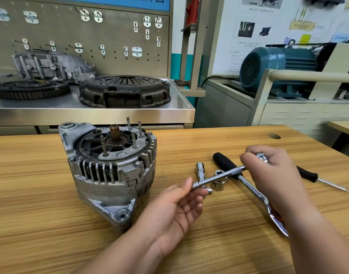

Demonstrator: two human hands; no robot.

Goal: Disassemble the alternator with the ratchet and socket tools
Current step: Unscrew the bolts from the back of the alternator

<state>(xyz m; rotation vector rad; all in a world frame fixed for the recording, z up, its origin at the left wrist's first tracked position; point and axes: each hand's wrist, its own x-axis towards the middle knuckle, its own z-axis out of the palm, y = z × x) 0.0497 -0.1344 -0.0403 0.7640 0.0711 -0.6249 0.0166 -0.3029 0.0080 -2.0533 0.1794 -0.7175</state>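
Alternator (pixel 112 167), set on the desk (pixel 41 224) just left of the left hand (pixel 177 206). Its shaft axis is directed upward, and threaded studs project from the upper face. An extension bar (pixel 221 176) is held above the desk between both hands, with its long axis running from lower left to upper right. The lower end is pinched by the thumb and fingers of the left hand, and the upper end is enclosed by the curled fingers of the right hand (pixel 272 171). A ratchet (pixel 254 192) is laid on the desk beneath the right hand, its black handle pointed away and to the left. A tall socket (pixel 200 172) and a wide socket (pixel 219 181) are seen under the bar, between the hands. A screwdriver (pixel 308 175) is placed to the right of the right hand.
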